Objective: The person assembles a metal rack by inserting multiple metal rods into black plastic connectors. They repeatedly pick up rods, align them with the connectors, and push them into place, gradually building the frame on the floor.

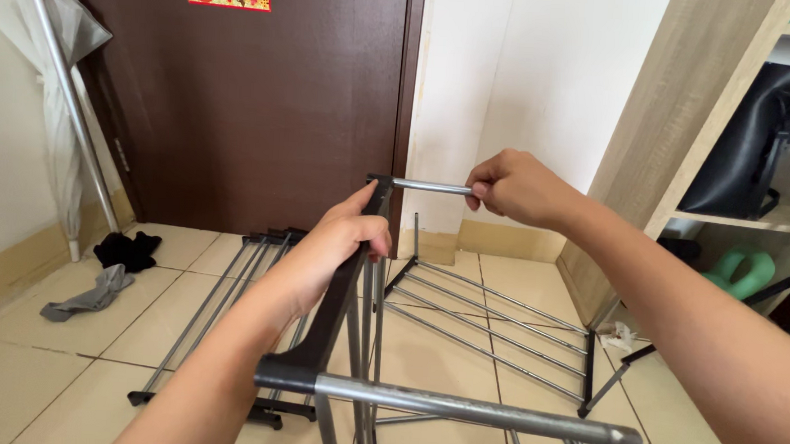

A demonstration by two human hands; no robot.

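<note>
The right hand (518, 188) has its fingers curled and pressed together around the end of a thin silver rod (431, 187), thumb and fingertips pinching it where it runs out of the top corner of a black side bar (342, 282). The left hand (335, 246) wraps that bar from the left, fingers folded over its upper edge and thumb lying up along it toward the corner joint. Both belong to a partly assembled metal clothes rack standing directly in front of the person.

The rod looks stiff, smooth and probably a little slippery, so a firm pinch close to the joint seems wiser than a hold farther out. The bar is flat-sided and rigid, likely light, and offers a steadier grip at mid-length.

Below the left wrist a thicker grey tube (475, 408) juts rightward from the bar's lower end. Beyond the fingers, on the tiled floor (36, 374), lie two more rail sections: one (219, 303) to the left, one (497, 331) under the right forearm. Farther left lie a grey cloth (94, 294) and a dark one (126, 250); a brown door (257, 107) stands behind.
</note>
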